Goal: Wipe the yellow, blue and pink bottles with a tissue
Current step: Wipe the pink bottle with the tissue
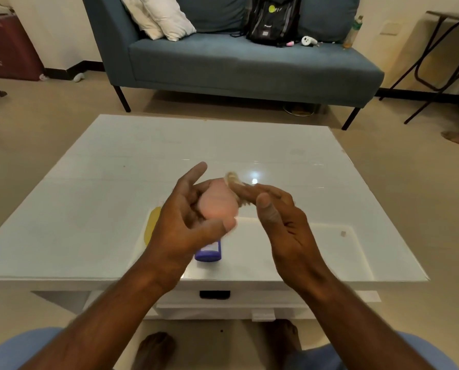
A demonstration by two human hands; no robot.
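My left hand (pixel 188 222) holds a pink bottle (pixel 217 202) above the white table (pixel 89 209), fingers and thumb wrapped around it. My right hand (pixel 281 217) pinches a crumpled tissue (pixel 235 182) between its fingers and presses it against the bottle's upper right side. A blue bottle (pixel 208 252) lies on the table just below my left hand, mostly hidden by it. A yellow bottle (pixel 152 227) lies on the table to the left, its right part behind my left wrist.
A blue sofa (pixel 236 62) with white pillows (pixel 158 17) and a black backpack (pixel 273 20) stands beyond the table. A folding table (pixel 442 49) is at the right, a dark red suitcase (pixel 9 49) at the far left. My bare feet show under the table's drawer (pixel 223 303).
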